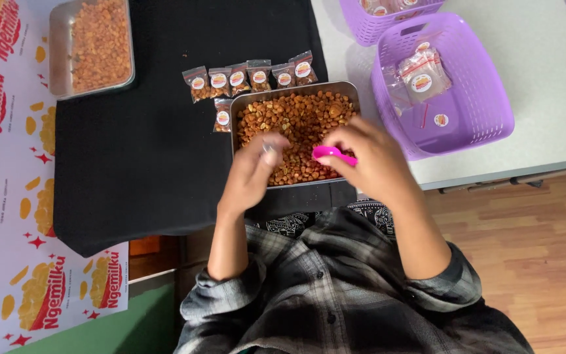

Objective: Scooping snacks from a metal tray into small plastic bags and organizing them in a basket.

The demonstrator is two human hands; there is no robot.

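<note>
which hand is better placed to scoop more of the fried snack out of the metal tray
Right. The right hand already holds the pink plastic scoop over the rectangular metal tray of orange-brown fried snack; the left hand has no scoop.

Hidden under my hands, cut off at the edges

My right hand [371, 157] covers most of the pink scoop [333, 155]; the far purple basket [388, 16] and far-left metal tray [60, 59] run past the frame's top.
</note>
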